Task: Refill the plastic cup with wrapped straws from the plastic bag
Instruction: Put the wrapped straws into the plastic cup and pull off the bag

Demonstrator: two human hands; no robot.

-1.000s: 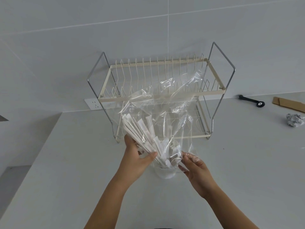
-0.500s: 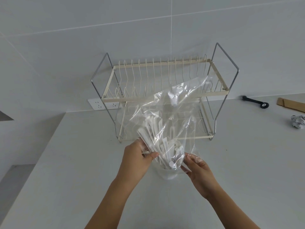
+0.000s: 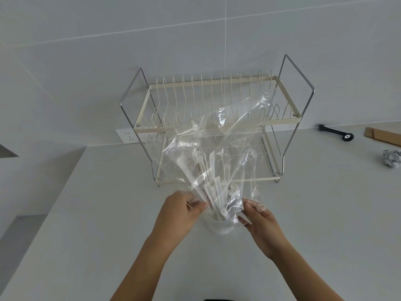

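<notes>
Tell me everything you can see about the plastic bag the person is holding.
The plastic bag is clear, thin and crinkled, with glossy folds. It is held upended, its closed end raised in front of the dish rack and its mouth down over the plastic cup. White wrapped straws slant down inside it toward the cup. The left hand pinches its lower left edge and the right hand pinches its lower right edge.
</notes>
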